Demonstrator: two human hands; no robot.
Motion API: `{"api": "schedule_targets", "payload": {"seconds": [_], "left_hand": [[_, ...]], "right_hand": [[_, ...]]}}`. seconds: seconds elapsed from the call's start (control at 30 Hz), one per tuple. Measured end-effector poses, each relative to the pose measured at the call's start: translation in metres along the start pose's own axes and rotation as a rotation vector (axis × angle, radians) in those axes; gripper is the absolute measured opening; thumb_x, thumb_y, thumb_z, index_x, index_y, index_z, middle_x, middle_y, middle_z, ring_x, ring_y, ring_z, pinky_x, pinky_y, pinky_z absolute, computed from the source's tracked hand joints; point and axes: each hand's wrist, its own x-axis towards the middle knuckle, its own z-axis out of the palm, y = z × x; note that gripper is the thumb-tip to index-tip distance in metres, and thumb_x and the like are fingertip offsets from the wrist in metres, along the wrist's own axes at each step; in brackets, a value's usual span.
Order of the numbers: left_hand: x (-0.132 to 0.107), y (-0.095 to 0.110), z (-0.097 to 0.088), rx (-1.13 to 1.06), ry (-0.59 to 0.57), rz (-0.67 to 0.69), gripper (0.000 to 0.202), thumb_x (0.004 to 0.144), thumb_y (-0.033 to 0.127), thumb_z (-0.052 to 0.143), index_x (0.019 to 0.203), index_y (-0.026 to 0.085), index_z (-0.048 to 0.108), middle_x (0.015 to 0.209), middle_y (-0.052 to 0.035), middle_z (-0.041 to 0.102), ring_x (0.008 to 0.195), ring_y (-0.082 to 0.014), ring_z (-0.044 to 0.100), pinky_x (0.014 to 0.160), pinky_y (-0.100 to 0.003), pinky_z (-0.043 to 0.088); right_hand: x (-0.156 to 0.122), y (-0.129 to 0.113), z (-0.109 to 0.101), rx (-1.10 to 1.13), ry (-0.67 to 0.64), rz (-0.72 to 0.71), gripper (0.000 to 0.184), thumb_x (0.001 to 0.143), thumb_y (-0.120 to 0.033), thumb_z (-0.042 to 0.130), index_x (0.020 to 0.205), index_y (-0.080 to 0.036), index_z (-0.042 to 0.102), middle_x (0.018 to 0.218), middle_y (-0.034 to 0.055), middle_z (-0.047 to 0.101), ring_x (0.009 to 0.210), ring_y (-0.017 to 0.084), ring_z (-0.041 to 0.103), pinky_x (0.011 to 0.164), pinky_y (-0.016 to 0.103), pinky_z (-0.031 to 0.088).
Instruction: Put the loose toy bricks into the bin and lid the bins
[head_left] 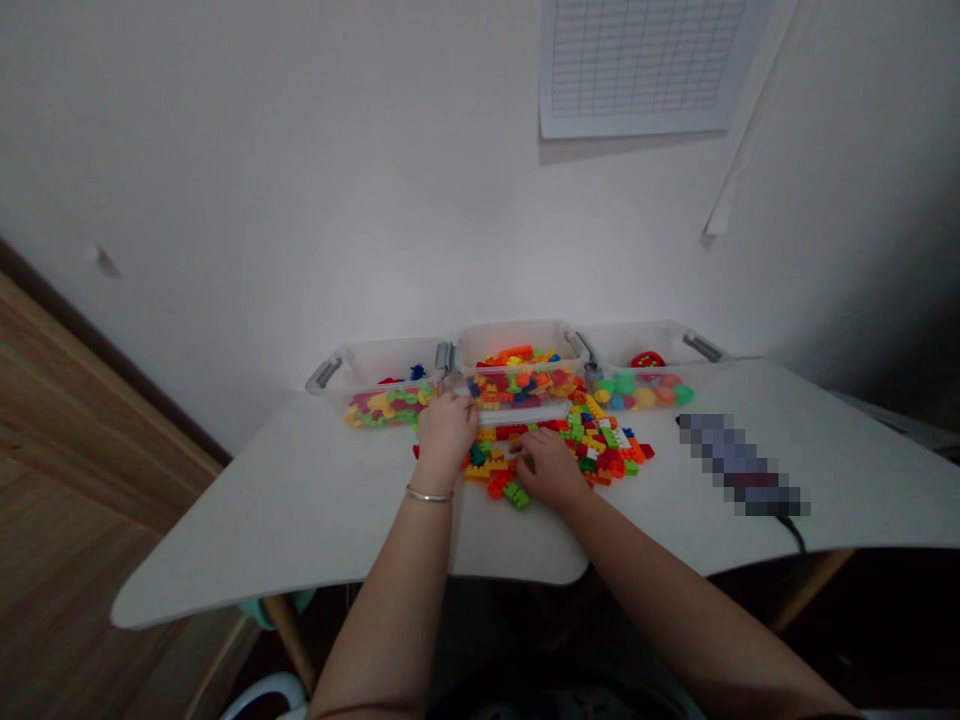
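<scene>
A loose pile of toy building bricks (600, 440) in red, orange, yellow, green and blue lies on the white table. At the pile's left side is my left hand (448, 430), its fingers curled near the front of the bins. Its fingertips face away, so what they hold is hidden. My right hand (551, 468) rests low over the pile with bent fingers among the bricks; any brick in its grip is too small to make out. Just in front of it lie a green brick (516, 495) and an orange-red brick (498, 484).
Behind the pile stand three clear bins: a left bin (390, 352) with small colourful pieces, a middle bin (517, 335) of bricks, and a right bin (637, 335) with coloured balls. A blurred-out object (739, 465) with a black cable lies on the right of the table (300, 520).
</scene>
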Motion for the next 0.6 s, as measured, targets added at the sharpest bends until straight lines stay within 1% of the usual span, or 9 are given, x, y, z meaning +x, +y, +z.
{"api": "schedule_targets", "payload": {"seconds": [0.07,0.17,0.33,0.5,0.6], "left_hand": [[-0.009,-0.008,0.011,0.08,-0.072,-0.01,0.027,0.087,0.025,0.045,0.095,0.021,0.07,0.096,-0.0107,0.066,0.092,-0.0261,0.06,0.077,-0.035,0.044],[-0.018,-0.017,0.022,0.161,-0.125,-0.05,0.029,0.086,0.026,0.046,0.102,0.019,0.069,0.1,-0.0134,0.066,0.094,-0.0291,0.06,0.079,-0.039,0.045],[-0.023,-0.023,0.031,0.153,-0.101,-0.067,0.034,0.088,0.027,0.041,0.11,0.019,0.066,0.1,-0.0146,0.067,0.099,-0.0301,0.057,0.083,-0.042,0.043],[-0.023,-0.031,0.035,0.084,-0.098,-0.134,0.037,0.085,0.029,0.048,0.118,0.021,0.061,0.107,-0.012,0.068,0.102,-0.027,0.057,0.09,-0.039,0.042],[-0.026,-0.035,0.037,0.013,-0.091,-0.17,0.039,0.083,0.033,0.052,0.12,0.021,0.06,0.11,-0.0097,0.068,0.105,-0.0269,0.057,0.091,-0.038,0.042]], "right_hand": [[0.0,0.0,0.0,-0.004,-0.002,-0.002,0.018,0.073,-0.011,0.051,0.085,-0.018,0.062,0.085,0.0061,0.065,0.085,0.021,0.054,0.083,0.035,0.041],[0.0,0.0,0.0,-0.002,-0.011,0.003,0.017,0.073,-0.011,0.051,0.084,-0.018,0.062,0.085,0.006,0.065,0.084,0.021,0.054,0.082,0.034,0.041],[0.0,0.001,0.001,0.008,-0.003,-0.001,0.017,0.074,-0.011,0.051,0.084,-0.018,0.062,0.087,0.0061,0.066,0.087,0.021,0.055,0.084,0.035,0.041],[0.0,0.0,0.001,0.012,0.003,0.009,0.016,0.074,-0.011,0.052,0.084,-0.019,0.062,0.086,0.0059,0.066,0.086,0.021,0.056,0.083,0.035,0.042],[0.0,0.0,0.0,0.019,-0.004,0.012,0.016,0.075,-0.01,0.051,0.084,-0.019,0.062,0.086,0.006,0.066,0.086,0.021,0.056,0.084,0.035,0.042]]}}
